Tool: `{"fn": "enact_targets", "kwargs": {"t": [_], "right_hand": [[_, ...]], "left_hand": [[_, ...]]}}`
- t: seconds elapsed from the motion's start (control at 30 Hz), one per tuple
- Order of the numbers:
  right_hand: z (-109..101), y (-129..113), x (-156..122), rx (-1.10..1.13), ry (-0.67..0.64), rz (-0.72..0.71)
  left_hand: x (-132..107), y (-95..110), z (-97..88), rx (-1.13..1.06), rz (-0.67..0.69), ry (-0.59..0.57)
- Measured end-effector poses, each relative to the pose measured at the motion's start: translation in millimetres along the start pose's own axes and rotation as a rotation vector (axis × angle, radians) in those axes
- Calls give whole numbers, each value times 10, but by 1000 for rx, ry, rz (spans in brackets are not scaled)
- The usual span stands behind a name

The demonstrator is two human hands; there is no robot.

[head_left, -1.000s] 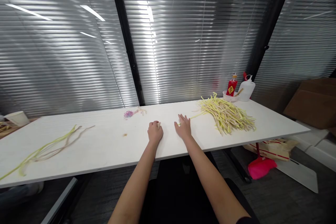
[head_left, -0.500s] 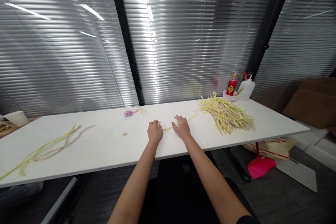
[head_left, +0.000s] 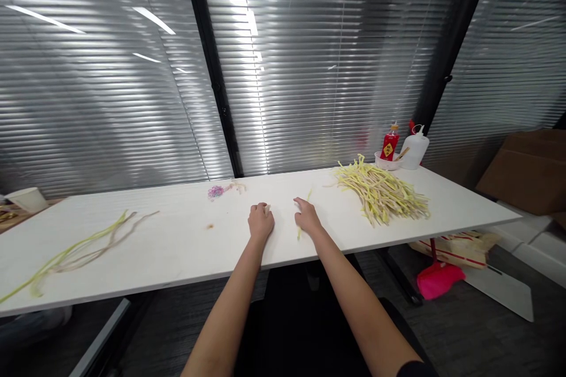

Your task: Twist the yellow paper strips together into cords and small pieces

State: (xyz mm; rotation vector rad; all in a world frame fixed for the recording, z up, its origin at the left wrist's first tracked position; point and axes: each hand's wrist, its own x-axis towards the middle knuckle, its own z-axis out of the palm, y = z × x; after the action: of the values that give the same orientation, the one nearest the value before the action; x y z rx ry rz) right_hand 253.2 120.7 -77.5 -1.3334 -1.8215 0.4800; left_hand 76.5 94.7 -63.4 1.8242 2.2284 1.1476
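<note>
My left hand (head_left: 260, 223) rests on the white table (head_left: 177, 247) as a fist. A small pale bit peeks from its fingers, too small to name. Just to its right, my right hand (head_left: 308, 218) is closed on a single yellow-green strip (head_left: 299, 232), which crosses under the fingers and points toward the table's near edge. A big pile of yellow and tan strips (head_left: 381, 191) lies to the right of that hand, an arm's reach away.
A few long strips (head_left: 75, 248) lie at the table's left. A small pink-purple tangle (head_left: 216, 191) sits near the far edge. A red bottle (head_left: 390, 144), white squeeze bottle (head_left: 416, 148) and white bowl (head_left: 385, 161) stand behind the pile. A paper cup (head_left: 28, 198) stands far left. A pink dustpan (head_left: 440, 280) lies on the floor.
My right hand drew one strip out of the pile, slid it left, then turned it so it points toward me. My left fist stayed put.
</note>
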Motion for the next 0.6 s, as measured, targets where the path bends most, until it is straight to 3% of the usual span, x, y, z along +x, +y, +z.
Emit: {"fn": "enact_targets", "kwargs": {"t": [0.13,0.23,0.3,0.4,0.47,0.53,0.6], "right_hand": [[39,-2,22,166,85,-142],[-15,-21,43,255,304,-134],[-187,6,69,290,511,-95],[-725,157,134,196,790,-60],[-1209,314,195,30,866,-83],[-1672,472,263,-174,799,-89],[-2009,598,323,-412,613,-35]], "left_hand": [[5,-13,19,3,9,17],[7,-17,17,-2,7,19],[5,-18,7,-9,6,10],[0,-13,-11,-17,7,-1],[-6,-4,-21,-18,7,-4],[-11,10,-30,-13,4,-8],[-13,22,-39,-4,-5,-18]]}}
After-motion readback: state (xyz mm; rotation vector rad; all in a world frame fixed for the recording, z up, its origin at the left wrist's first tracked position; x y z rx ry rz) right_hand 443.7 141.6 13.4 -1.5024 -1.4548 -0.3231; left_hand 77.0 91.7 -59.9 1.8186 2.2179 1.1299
